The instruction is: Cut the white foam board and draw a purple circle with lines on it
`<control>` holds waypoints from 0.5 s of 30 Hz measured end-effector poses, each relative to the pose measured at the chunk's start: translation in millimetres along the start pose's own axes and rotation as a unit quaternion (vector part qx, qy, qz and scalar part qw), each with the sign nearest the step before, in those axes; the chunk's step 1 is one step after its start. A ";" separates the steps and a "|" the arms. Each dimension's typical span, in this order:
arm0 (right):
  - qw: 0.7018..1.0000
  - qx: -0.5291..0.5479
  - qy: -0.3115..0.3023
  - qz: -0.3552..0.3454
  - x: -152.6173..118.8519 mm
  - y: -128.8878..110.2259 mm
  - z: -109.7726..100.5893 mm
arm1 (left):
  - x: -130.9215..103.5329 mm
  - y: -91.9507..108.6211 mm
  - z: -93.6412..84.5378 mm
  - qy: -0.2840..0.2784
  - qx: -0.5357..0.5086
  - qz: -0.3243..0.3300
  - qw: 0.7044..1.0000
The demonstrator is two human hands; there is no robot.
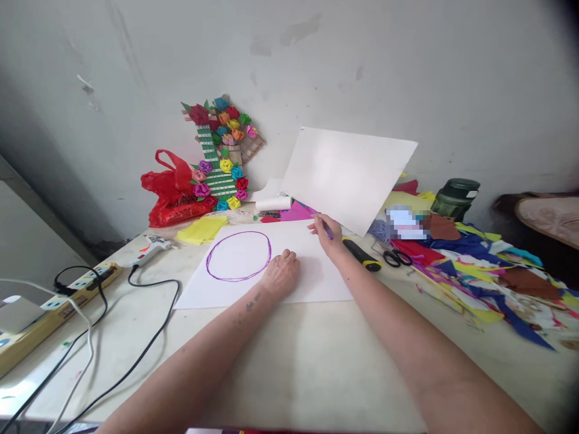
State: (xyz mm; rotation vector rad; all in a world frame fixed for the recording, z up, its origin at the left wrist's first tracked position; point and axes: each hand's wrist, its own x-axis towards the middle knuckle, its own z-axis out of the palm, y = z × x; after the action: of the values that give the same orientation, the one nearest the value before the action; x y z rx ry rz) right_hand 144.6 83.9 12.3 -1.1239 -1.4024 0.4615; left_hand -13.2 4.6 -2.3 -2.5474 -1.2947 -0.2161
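Observation:
A white sheet of paper (239, 293) lies on the table, with a purple circle (270, 247) drawn in several overlapping lines on its left half. My left hand (283, 274) rests on the sheet just right of the circle, its fingers curled in and nothing visible in them. Over the sheet's far right part, my right hand (328, 235) grips a purple pen (327, 229); the pen's tip is hard to make out. Beside my right wrist lies a black and yellow utility knife (362, 254). Black-handled scissors (397, 258) are to its right.
A white board (348, 175) leans at the back. Colourful scraps (479, 271) and a dark green bottle (456, 199) are at right. Paper-flower decorations (219, 163) and a red bag (174, 193) stand back left. A glue gun (149, 250), power strip (67, 310) and cords lie left.

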 end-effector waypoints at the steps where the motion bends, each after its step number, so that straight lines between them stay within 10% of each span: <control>1: 0.999 -0.039 -0.008 -0.014 4.7 2.1 -5.6 | 0.2 -1.5 2.1 0.009 -0.006 0.010 1.000; 15: 0.921 -0.375 -0.081 -0.063 10.1 35.5 -41.4 | 3.9 -0.9 7.6 -0.018 -0.124 0.047 0.991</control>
State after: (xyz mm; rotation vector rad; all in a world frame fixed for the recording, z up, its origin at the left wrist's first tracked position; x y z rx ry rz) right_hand 196.9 94.1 -3.1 -1.6095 -1.8555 -0.1097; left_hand -11.6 10.4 -8.4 -2.8249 -1.2236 -0.3330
